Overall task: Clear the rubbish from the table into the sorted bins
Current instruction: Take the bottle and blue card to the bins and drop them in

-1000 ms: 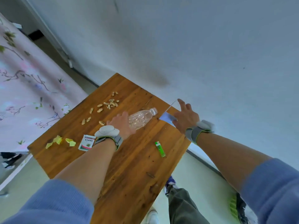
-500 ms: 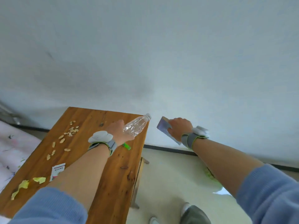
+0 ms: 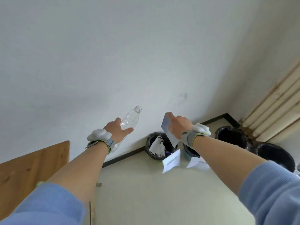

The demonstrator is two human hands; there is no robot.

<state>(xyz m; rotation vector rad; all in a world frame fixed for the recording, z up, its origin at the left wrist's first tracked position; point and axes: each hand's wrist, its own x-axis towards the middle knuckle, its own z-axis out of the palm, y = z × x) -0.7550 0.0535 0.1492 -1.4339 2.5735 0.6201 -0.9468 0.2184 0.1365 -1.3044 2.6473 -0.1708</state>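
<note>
No readable text anywhere. Two white paper labels (image 3: 171, 161) (image 3: 197, 162) lie on the floor in front of the black bins (image 3: 158, 147); each carries a line of dark print, too small and blurred to make out. Bottle (image 3: 129, 120) bears no label.

The lower end of the clear plastic bottle (image 3: 129, 120) is hidden behind the left hand (image 3: 117, 131) and its wrist strap. The right hand (image 3: 178, 125) covers much of the flat grey-blue card (image 3: 167, 127). The right forearm hides most of the second bin (image 3: 189, 151). The wooden surface (image 3: 32, 164) is cut off by the left edge. Print on the white labels (image 3: 172, 160) beside the bins is too small to read. The rightmost bin (image 3: 276, 155) is partly hidden by the sleeve (image 3: 272, 192).
</note>
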